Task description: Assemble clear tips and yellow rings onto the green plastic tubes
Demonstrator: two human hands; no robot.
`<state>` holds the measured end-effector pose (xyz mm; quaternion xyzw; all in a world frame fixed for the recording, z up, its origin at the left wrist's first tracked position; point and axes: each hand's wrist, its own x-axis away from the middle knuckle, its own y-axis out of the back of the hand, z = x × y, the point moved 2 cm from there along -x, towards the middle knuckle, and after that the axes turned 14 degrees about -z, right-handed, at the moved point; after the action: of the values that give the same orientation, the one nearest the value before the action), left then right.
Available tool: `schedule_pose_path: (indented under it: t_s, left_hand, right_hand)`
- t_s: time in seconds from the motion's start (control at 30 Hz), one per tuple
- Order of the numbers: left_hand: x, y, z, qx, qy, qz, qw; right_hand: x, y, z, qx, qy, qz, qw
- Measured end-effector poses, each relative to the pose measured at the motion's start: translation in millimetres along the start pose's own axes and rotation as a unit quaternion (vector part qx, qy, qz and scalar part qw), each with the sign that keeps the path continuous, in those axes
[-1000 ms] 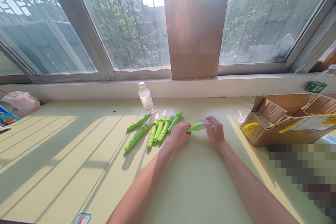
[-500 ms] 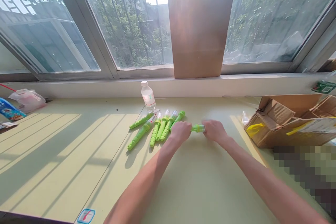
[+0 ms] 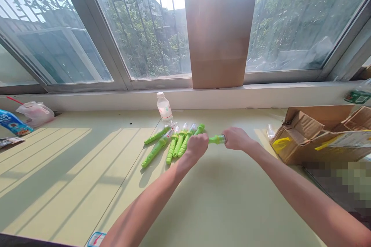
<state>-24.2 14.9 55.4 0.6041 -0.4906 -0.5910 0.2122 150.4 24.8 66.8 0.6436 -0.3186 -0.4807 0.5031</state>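
Observation:
My left hand (image 3: 198, 144) is wrapped round one end of a green tube (image 3: 216, 139) with a ridged collar. My right hand (image 3: 235, 138) grips its other, clear end. The tube lies nearly level between both fists, and its two ends are hidden in them. Just left of my left hand, several similar green tubes with clear tips (image 3: 157, 153) lie on the table, most slanting the same way. Behind them stands a clear plastic bottle (image 3: 164, 110) with a white cap.
An open cardboard box (image 3: 313, 139) with yellow tape sits at the right, a small clear piece (image 3: 270, 131) beside it. A cardboard sheet (image 3: 220, 46) leans against the window. At the far left are a blue packet (image 3: 14, 122) and a pinkish plastic bag (image 3: 39, 114).
Both hands have shifted slightly left with the tube. My right hand, blurred before, now shows sharply. The view has tilted a little.

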Motion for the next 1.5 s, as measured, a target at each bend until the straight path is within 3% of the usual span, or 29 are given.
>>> schedule_pose_path:
  t_s: [0.07,0.13,0.2,0.23,0.27,0.3,0.37,0.43,0.47,0.53,0.6,0.67,0.7,0.73,0.77,0.87,0.93,1.0,1.07,1.13,1.2,1.23,1.27,1.33,1.43,1.5]
  left_hand:
    - [0,0.5,1,0.011,-0.001,0.042,0.999]
    - [-1,5.2,3,0.072,0.014,0.16,0.984]
    - [1,9.6,3,0.184,0.052,0.315,0.93]
    - [3,10.8,3,0.228,0.063,0.366,0.9]
    - [4,11.0,2,0.238,0.074,0.365,0.897]
    - [4,10.1,2,0.216,0.084,0.324,0.917]
    - [3,6.6,1,0.122,0.08,0.194,0.97]
    - [2,3.8,-3,0.051,0.044,0.093,0.993]
    - [1,3.6,-4,0.031,0.027,0.07,0.997]
    - [-5,6.5,-4,0.026,0.013,0.094,0.995]
    - [-11,11.8,-2,0.065,0.024,0.204,0.976]
    - [-12,15.4,1,0.166,0.041,0.383,0.908]
    - [-12,16.8,1,0.21,0.043,0.421,0.881]
    - [-13,16.8,3,0.216,0.053,0.412,0.884]
    - [-13,15.1,5,0.197,0.062,0.371,0.905]
    - [-9,4.9,7,0.054,0.039,0.202,0.977]
    - [-5,-1.1,6,-0.019,0.004,0.129,0.991]
    - [-4,-1.1,5,-0.03,-0.015,0.098,0.995]
    - [-5,6.2,4,0.007,-0.014,0.112,0.994]
    - [-6,15.9,4,0.08,0.011,0.209,0.975]
    - [-1,21.8,2,0.209,0.056,0.416,0.883]
    - [1,24.1,0,0.256,0.071,0.454,0.851]
    - [2,24.6,0,0.276,0.087,0.445,0.848]
    - [3,20.0,0,0.244,0.106,0.36,0.894]
    - [7,7.0,0,0.091,0.071,0.233,0.966]
    - [11,-0.7,-2,0.003,0.034,0.19,0.981]
  right_hand:
    - [1,0,0,0.006,0.007,-0.008,1.0]
    - [4,5,-1,0.032,0.036,-0.084,0.995]
    - [5,12,-1,0.044,0.071,-0.152,0.985]
    - [5,15,-1,0.045,0.086,-0.166,0.981]
    - [4,17,-1,0.045,0.095,-0.166,0.981]
    - [2,18,-2,0.047,0.097,-0.15,0.983]
    - [-2,16,-2,0.046,0.077,-0.088,0.992]
    - [-4,9,-4,0.027,0.037,-0.021,0.999]
    - [-4,6,-5,0.015,0.024,-0.003,1.0]
    - [-2,-1,-6,0.016,0.012,-0.017,1.0]
    - [1,-4,-7,0.039,0.025,-0.084,0.995]
    - [4,-3,-6,0.053,0.047,-0.154,0.986]
    - [4,-2,-5,0.056,0.057,-0.175,0.981]
    - [4,0,-4,0.058,0.064,-0.182,0.98]
    - [2,0,-2,0.059,0.066,-0.174,0.981]
    - [-3,-1,3,0.057,0.046,-0.097,0.993]
    - [-4,-5,5,0.038,0.02,-0.039,0.998]
    - [-2,-10,5,0.018,0.006,-0.014,1.0]
    - [1,-13,3,0.025,0.015,-0.046,0.999]
    - [4,-12,2,0.049,0.051,-0.13,0.989]
    - [5,-9,2,0.064,0.097,-0.213,0.97]
    - [5,-7,2,0.067,0.117,-0.239,0.962]
    - [5,-5,3,0.07,0.132,-0.249,0.957]
    - [3,-2,5,0.079,0.146,-0.225,0.96]
    - [2,-1,8,0.095,0.126,-0.126,0.979]
    - [3,-3,10,0.095,0.102,-0.062,0.988]
